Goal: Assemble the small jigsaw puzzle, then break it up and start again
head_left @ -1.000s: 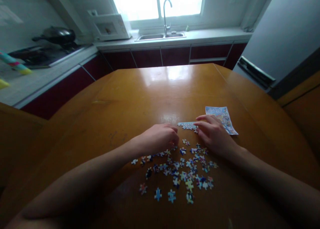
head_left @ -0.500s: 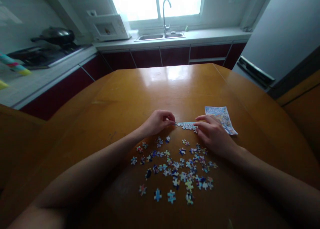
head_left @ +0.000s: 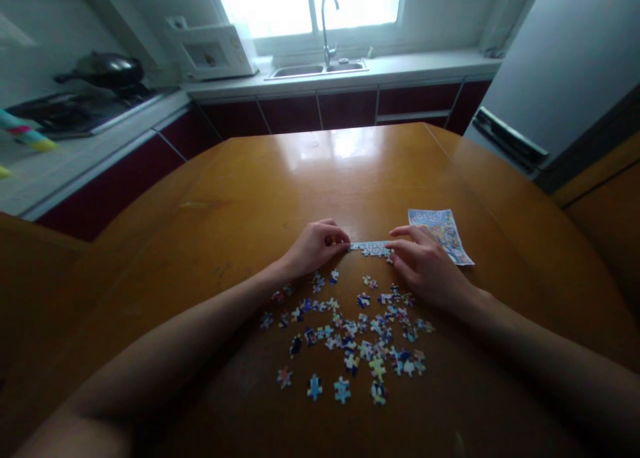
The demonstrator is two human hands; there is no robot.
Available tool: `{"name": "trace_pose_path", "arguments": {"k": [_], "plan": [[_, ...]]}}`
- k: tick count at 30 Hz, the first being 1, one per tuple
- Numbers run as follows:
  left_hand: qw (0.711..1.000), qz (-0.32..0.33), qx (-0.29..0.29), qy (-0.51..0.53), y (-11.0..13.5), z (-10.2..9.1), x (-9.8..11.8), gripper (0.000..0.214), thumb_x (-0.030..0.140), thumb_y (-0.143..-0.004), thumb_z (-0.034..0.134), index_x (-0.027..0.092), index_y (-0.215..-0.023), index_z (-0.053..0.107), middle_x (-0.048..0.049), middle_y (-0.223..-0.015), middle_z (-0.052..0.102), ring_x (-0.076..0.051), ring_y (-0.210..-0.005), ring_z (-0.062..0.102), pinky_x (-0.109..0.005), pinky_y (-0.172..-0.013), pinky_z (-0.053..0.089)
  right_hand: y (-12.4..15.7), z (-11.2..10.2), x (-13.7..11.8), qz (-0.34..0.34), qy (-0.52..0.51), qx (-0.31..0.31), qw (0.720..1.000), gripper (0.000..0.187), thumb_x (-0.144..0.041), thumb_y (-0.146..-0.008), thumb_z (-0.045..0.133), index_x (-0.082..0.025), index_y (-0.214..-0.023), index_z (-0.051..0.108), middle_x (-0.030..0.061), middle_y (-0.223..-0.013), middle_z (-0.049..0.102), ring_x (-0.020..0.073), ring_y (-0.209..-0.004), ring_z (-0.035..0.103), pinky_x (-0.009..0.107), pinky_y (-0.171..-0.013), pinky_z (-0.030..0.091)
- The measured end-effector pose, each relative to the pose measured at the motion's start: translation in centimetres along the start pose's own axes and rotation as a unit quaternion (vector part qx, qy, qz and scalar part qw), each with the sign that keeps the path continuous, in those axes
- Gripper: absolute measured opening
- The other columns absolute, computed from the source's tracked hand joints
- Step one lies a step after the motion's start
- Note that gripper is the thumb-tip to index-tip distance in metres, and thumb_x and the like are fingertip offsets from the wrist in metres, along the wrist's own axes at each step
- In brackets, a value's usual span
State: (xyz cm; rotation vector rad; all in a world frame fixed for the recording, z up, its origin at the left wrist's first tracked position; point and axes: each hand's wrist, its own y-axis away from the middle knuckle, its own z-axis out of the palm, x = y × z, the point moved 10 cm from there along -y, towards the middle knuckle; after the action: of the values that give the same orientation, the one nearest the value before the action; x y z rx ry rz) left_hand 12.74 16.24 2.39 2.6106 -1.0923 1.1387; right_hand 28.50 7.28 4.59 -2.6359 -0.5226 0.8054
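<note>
A short joined strip of puzzle pieces [head_left: 370, 248] lies on the wooden table [head_left: 280, 191]. My left hand [head_left: 317, 246] is pinched closed at the strip's left end, seemingly on a small piece I cannot make out. My right hand [head_left: 425, 266] rests with its fingers stretched flat on the strip's right end. Several loose colourful puzzle pieces [head_left: 355, 338] are scattered on the table between my forearms. A printed picture sheet [head_left: 440, 235] lies just beyond my right hand.
Behind the table runs a kitchen counter with a sink and tap [head_left: 325, 51], a white microwave [head_left: 210, 51] and a black wok on the stove [head_left: 107, 68] at the left. A grey fridge [head_left: 560, 65] stands at the right.
My left hand rose from the loose pieces and moved forward to the left end of the joined strip, pinched closed. My right hand stayed on the strip's right end.
</note>
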Motion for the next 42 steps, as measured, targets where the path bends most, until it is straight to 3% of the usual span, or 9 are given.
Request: {"name": "trace_pose_path", "arguments": {"k": [13, 19, 27, 38, 42], "plan": [[1.000, 0.022, -0.011, 0.002, 0.0, 0.2, 0.6, 0.013, 0.024, -0.083, 0.064, 0.018, -0.082, 0.075, -0.0029, -0.078, 0.062, -0.010, -0.064, 0.052, -0.022, -0.057, 0.042, -0.1, 0.2, -0.1, -0.001, -0.005, -0.004, 1.000, 0.022, -0.016, -0.088, 0.055, -0.022, -0.101, 0.071, 0.0124, -0.113, 0.063, 0.0287, -0.109, 0.056, 0.051, -0.095, 0.049], [0.995, -0.032, 0.083, 0.040, -0.3, -2.0, -0.9, 0.022, 0.024, -0.088, 0.053, 0.013, -0.087, 0.072, -0.0014, -0.067, 0.061, -0.010, -0.057, 0.047, -0.021, -0.053, 0.037, -0.2, 0.2, -0.1, 0.001, -0.005, -0.008, 1.000, 0.022, -0.015, -0.089, 0.054, -0.020, -0.104, 0.070, 0.0121, -0.113, 0.062, 0.0273, -0.110, 0.055, 0.048, -0.097, 0.048], [0.997, 0.013, 0.059, 0.037, -0.3, -1.5, -0.2, 0.024, 0.013, -0.079, 0.051, 0.016, -0.086, 0.074, -0.0035, -0.078, 0.063, -0.010, -0.063, 0.049, -0.023, -0.058, 0.040, -0.1, 0.1, -0.1, 0.005, -0.009, -0.005, 1.000, 0.023, -0.015, -0.089, 0.054, -0.021, -0.104, 0.069, 0.0118, -0.112, 0.063, 0.0276, -0.108, 0.055, 0.049, -0.095, 0.048], [0.998, 0.047, 0.010, 0.043, 0.1, -0.3, 0.6, 0.025, 0.014, -0.082, 0.055, 0.020, -0.092, 0.077, -0.0043, -0.086, 0.060, -0.012, -0.070, 0.054, -0.024, -0.060, 0.044, -0.1, -0.1, 0.1, 0.014, 0.012, 0.007, 1.000, 0.020, -0.016, -0.090, 0.053, -0.018, -0.101, 0.070, 0.0116, -0.106, 0.064, 0.0266, -0.102, 0.055, 0.046, -0.092, 0.048], [0.996, 0.083, -0.024, 0.002, 0.5, 0.2, 1.6, 0.025, 0.020, -0.087, 0.057, 0.024, -0.102, 0.077, -0.0053, -0.094, 0.060, -0.015, -0.082, 0.058, -0.028, -0.073, 0.050, -0.2, -0.3, 0.2, 0.020, 0.027, 0.011, 0.999, 0.020, -0.017, -0.092, 0.051, -0.018, -0.097, 0.070, 0.0109, -0.100, 0.065, 0.0264, -0.096, 0.054, 0.044, -0.088, 0.048]]}}
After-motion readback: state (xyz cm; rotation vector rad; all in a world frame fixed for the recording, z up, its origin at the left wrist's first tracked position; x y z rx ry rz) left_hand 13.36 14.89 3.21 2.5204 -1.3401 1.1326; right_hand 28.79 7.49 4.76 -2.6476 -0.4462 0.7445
